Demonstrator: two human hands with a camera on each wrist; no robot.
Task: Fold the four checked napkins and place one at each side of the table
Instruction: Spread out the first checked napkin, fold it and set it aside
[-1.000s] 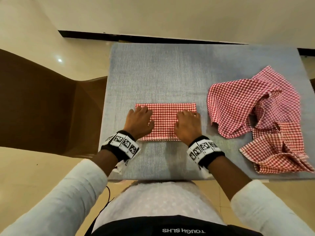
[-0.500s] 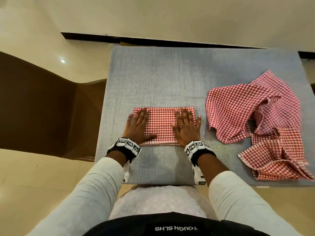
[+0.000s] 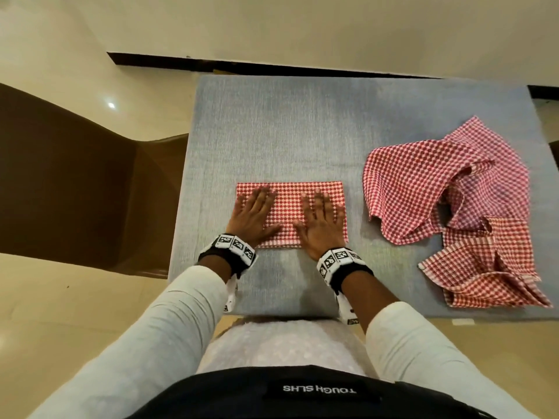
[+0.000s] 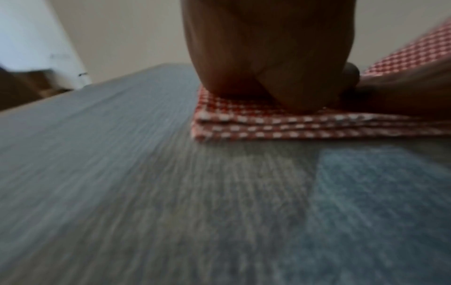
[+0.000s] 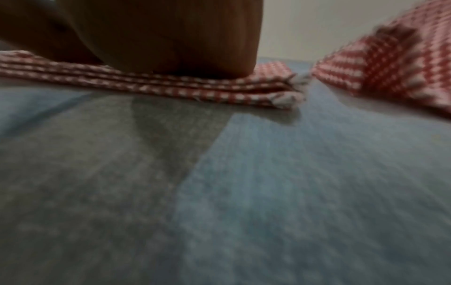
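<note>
A folded red-and-white checked napkin [image 3: 289, 204] lies flat near the front middle of the grey table [image 3: 302, 131]. My left hand [image 3: 254, 214] presses flat on its left half, fingers straight and spread. My right hand [image 3: 320, 219] presses flat on its right half the same way. The left wrist view shows the heel of my left hand on the napkin's stacked layers [image 4: 268, 127]. From the right wrist, the same layered edge [image 5: 195, 90] shows under my right palm. A heap of unfolded checked napkins [image 3: 447, 189] lies at the right.
The heap's lowest crumpled napkin [image 3: 484, 267] reaches close to the table's front right edge. A brown chair [image 3: 75, 192] stands left of the table. Bare grey tabletop stretches behind the folded napkin, with a wall past the far edge.
Both hands went from curled knuckles on the napkin to flat, spread fingers pressing it. The napkin has stayed in place.
</note>
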